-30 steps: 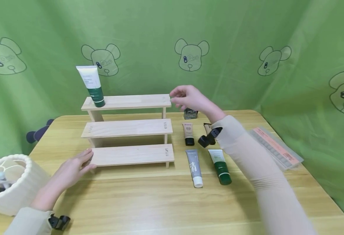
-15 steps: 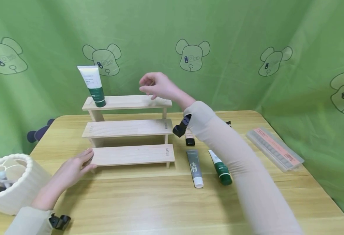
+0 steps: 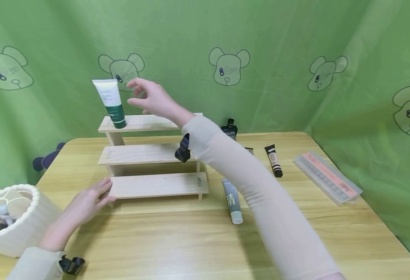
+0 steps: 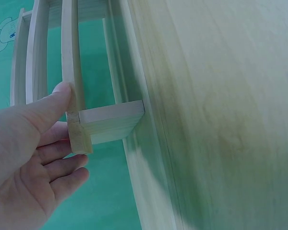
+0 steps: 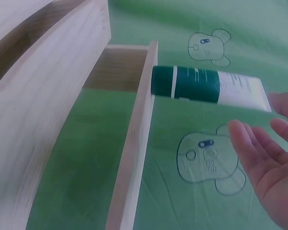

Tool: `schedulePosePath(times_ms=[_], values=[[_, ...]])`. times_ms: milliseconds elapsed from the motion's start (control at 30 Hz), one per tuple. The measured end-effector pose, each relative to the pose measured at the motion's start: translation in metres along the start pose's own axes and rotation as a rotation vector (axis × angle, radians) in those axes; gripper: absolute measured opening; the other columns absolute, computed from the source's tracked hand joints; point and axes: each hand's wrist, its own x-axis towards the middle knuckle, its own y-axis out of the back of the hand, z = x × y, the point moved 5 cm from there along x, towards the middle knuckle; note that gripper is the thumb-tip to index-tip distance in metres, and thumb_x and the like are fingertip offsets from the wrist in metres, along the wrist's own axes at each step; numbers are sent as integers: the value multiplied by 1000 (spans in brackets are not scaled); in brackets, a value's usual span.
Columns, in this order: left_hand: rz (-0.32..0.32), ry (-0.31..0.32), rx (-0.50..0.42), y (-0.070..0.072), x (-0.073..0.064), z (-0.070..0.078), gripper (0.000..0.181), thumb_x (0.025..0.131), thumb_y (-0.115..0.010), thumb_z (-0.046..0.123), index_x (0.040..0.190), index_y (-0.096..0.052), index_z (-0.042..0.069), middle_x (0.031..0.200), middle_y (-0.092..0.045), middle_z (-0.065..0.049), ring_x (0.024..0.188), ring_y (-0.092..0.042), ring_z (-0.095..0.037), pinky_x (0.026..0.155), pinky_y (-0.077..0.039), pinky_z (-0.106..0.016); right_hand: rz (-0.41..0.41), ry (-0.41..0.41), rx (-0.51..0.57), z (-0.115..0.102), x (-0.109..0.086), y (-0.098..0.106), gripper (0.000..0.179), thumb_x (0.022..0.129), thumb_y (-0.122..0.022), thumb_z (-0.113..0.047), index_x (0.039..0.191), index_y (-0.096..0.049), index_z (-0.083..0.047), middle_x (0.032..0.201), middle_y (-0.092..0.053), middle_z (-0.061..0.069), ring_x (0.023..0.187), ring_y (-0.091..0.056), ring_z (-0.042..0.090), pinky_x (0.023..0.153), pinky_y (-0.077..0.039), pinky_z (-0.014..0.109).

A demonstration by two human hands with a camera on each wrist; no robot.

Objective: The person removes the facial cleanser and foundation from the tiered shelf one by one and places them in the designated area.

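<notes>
A three-step wooden rack (image 3: 156, 186) stands on the table. My left hand (image 3: 86, 204) grips the left end of its lowest board, thumb against one edge and fingers behind, as the left wrist view shows on the board (image 4: 73, 62). On the left end of the top step a white and green squeeze tube (image 3: 111, 103) stands on its cap. Just right of that tube, my right hand (image 3: 152, 99) hovers above the top board with nothing in it. In the right wrist view its fingers are spread near the flat end of the tube (image 5: 206, 86), apparently apart from it.
A white ribbed holder (image 3: 26, 221) with brushes stands at the left. Right of the rack are a grey tube (image 3: 232, 202), a small black-capped tube (image 3: 274, 161), a dark bottle (image 3: 229, 129) and a clear flat case (image 3: 327, 177). My right forearm hides other items.
My right hand has moved left along the top step, from its right end to beside the standing tube. My left hand stays on the lowest board.
</notes>
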Motion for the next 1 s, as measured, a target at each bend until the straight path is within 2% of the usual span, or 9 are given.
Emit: schedulePosePath(times_ms=[200,333,533,733,1000], values=[[10,0,5,0,-1,1,53,85,-66,18,124,-48,-13,131,-41,-30,117,-40,-47,96,-33,-57,14,5,-39,-12,12,-12,50,89,-63,-15,134,-42,-17,114,-48,3,93,-58,15,64,-53,23],[14,-2,6,0,-1,2,53,85,-66,18,124,-48,-13,131,-41,-30,117,-41,-47,95,-34,-57,7,6,-85,-16,16,-16,58,90,-61,-14,141,-35,-21,114,-46,3,89,-59,16,63,-52,20],[0,12,3,0,0,2,54,85,-66,17,125,-47,-13,132,-40,-30,118,-40,-47,96,-33,-57,-3,24,-234,-16,18,-18,61,90,-61,-16,143,-33,-22,118,-47,3,85,-57,14,70,-48,19],[7,6,2,1,0,3,54,85,-66,18,124,-48,-14,132,-40,-30,118,-40,-47,95,-34,-57,20,52,-239,-17,16,-19,55,89,-62,-13,138,-37,-18,119,-50,3,87,-58,14,72,-47,19],[11,9,7,1,0,3,54,85,-67,19,123,-49,-14,132,-41,-29,118,-40,-47,95,-34,-57,93,100,-295,-16,12,-17,38,88,-62,-14,121,-42,-13,121,-53,1,102,-53,11,81,-44,16]])
